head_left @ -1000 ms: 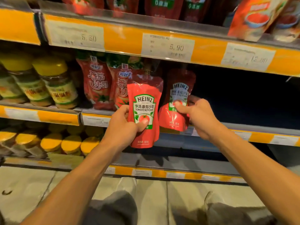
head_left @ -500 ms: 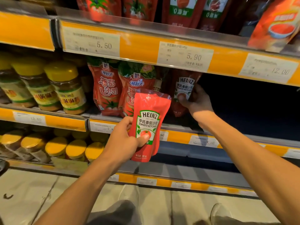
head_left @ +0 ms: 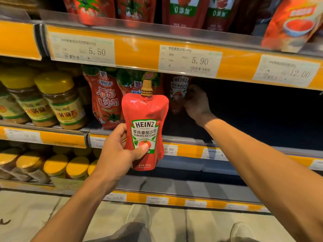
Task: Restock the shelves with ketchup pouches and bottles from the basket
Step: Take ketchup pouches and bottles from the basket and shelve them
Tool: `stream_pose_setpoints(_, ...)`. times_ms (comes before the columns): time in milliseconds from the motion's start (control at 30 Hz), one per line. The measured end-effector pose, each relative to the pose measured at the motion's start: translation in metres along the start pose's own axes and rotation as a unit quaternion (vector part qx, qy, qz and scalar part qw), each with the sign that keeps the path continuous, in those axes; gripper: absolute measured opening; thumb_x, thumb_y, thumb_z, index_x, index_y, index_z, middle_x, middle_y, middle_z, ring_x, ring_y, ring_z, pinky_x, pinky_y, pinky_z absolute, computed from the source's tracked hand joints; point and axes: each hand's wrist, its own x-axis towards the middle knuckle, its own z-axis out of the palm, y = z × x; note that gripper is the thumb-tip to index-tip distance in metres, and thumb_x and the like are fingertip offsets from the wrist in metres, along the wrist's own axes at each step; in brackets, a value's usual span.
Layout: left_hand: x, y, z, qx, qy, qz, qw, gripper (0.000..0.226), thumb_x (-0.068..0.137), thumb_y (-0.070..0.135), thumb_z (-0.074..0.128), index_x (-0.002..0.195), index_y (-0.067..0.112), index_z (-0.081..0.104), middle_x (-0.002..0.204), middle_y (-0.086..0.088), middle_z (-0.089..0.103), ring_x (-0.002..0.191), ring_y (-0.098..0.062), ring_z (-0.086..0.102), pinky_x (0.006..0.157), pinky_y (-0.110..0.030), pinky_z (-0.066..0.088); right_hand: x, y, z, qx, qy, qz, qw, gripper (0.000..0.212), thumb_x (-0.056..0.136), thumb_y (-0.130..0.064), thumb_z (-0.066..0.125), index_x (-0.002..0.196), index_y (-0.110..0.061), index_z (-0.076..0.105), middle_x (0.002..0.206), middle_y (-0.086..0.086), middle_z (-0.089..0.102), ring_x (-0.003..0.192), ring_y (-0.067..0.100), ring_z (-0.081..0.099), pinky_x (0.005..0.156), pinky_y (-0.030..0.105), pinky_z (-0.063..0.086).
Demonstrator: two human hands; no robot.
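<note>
My left hand (head_left: 115,152) grips a red Heinz ketchup pouch (head_left: 146,116) with a tan spout, upright in front of the middle shelf's edge (head_left: 183,149). My right hand (head_left: 195,102) reaches deep into that shelf, fingers closed on a second Heinz pouch (head_left: 180,86) standing in shadow next to the McCormick tomato pouches (head_left: 104,96). The basket is out of view.
Jars with yellow lids (head_left: 59,100) fill the middle shelf's left side, and more jars (head_left: 56,165) stand on the shelf below. Red pouches (head_left: 185,11) line the top shelf. Right of my right hand the shelf is dark (head_left: 262,110). My shoes (head_left: 139,217) stand on the tiled floor.
My right hand has pushed its Heinz pouch from the shelf's front edge back into the shelf. My left hand has lifted its pouch slightly, so its spout now shows.
</note>
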Motion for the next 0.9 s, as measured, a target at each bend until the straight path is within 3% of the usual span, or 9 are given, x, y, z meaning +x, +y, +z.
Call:
stream_pose_setpoints(233,0.006,-0.003,-0.002,-0.003,0.017,-0.011,1.000,0.045,0.078,0.002,0.079,0.112,0.028,0.063,0.106,0.012,0.075,0.103,-0.009,0.070,0.086,-0.036,0.057,0.014,0.004,0.009,-0.048,0.014,-0.020,0.999,0.045,0.082,-0.019,0.082,0.124,-0.013,0.067,0.121,0.005,0.072,0.112,0.018,0.067,0.101,0.039,0.053)
stream_pose_setpoints(433,0.005,-0.002,0.004,-0.002,-0.001,-0.007,1.000,0.044,0.076,0.005,0.080,0.111,0.027,0.064,0.105,0.012,0.075,0.099,-0.008,0.071,0.082,-0.031,0.059,0.013,0.001,0.005,-0.029,-0.009,0.022,0.999,0.054,0.079,-0.022,0.085,0.128,-0.012,0.063,0.125,0.007,0.070,0.116,0.019,0.065,0.103,0.040,0.052)
stream_pose_setpoints(533,0.004,0.002,0.010,-0.010,-0.014,-0.008,1.000,0.043,0.078,0.004,0.080,0.111,0.025,0.064,0.105,0.010,0.076,0.099,-0.009,0.072,0.080,-0.031,0.059,-0.009,-0.010,-0.007,0.000,0.030,0.026,0.999,0.048,0.080,-0.030,0.085,0.118,-0.010,0.066,0.109,-0.001,0.073,0.104,0.014,0.067,0.090,0.025,0.054)
stream_pose_setpoints(600,0.003,0.006,0.016,-0.025,-0.020,-0.011,0.999,0.042,0.075,0.009,0.082,0.111,0.024,0.064,0.105,0.009,0.076,0.098,-0.010,0.072,0.079,-0.031,0.059,-0.040,-0.020,-0.019,0.056,0.052,0.033,0.996,0.025,0.086,-0.023,0.080,0.103,-0.010,0.067,0.088,-0.006,0.071,0.088,0.011,0.066,0.078,0.018,0.052)
stream_pose_setpoints(667,0.000,0.012,0.023,-0.043,-0.031,-0.016,0.998,0.047,0.068,0.021,0.082,0.111,0.024,0.065,0.104,0.008,0.077,0.096,-0.011,0.073,0.075,-0.029,0.060,-0.077,-0.027,-0.035,0.121,-0.025,0.036,0.992,0.009,0.090,-0.019,0.074,0.095,-0.014,0.070,0.082,-0.005,0.074,0.084,0.012,0.070,0.081,0.026,0.057)
stream_pose_setpoints(767,-0.006,0.017,0.038,-0.074,-0.037,-0.041,0.996,0.045,0.068,0.021,0.083,0.110,0.021,0.067,0.101,0.005,0.077,0.091,-0.012,0.074,0.065,-0.024,0.059,-0.127,-0.033,-0.059,0.151,-0.161,0.052,0.974,0.032,0.086,-0.040,0.070,0.107,-0.016,0.069,0.103,0.002,0.077,0.099,0.015,0.073,0.085,0.029,0.060)
stream_pose_setpoints(900,-0.016,0.020,0.063,-0.111,-0.029,-0.092,0.989,0.034,0.077,0.006,0.081,0.109,0.015,0.070,0.097,0.000,0.078,0.084,-0.015,0.075,0.057,-0.023,0.056,-0.165,-0.028,-0.079,0.097,-0.220,0.071,0.968,0.045,0.079,-0.038,0.072,0.118,-0.017,0.065,0.114,0.003,0.073,0.109,0.015,0.069,0.091,0.028,0.057)
